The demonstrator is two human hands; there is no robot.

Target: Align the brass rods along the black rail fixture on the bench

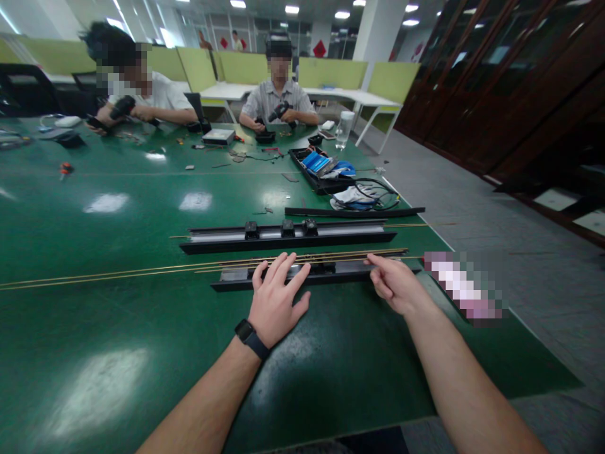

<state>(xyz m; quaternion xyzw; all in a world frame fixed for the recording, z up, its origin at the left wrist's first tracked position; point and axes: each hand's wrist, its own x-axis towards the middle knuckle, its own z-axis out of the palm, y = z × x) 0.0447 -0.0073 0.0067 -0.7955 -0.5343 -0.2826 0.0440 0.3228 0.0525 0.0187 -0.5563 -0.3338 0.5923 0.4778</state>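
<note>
Several long, thin brass-coloured rods (142, 273) run across a black channel-shaped rail (283, 285) with a pale inner strip. My left hand (280, 296), wearing a dark watch, lies palm down over the rods and rail, its fingers spread. The fingertips meet the rods, but I cannot tell how hard they press. My right hand (394, 284) is at the rail's right part, with the index fingertip on the rods and the other fingers curled in. Its grip underneath is partly hidden. Just beyond lies a second black rail (288, 241) carrying small black blocks (288, 228).
A black strip (354, 212) and a black tray (326, 184) with blue items and cables lie farther back. A blurred pinkish object (460, 287) lies near the table's right edge. Across the green table (118, 340), two people hold power drills (278, 112).
</note>
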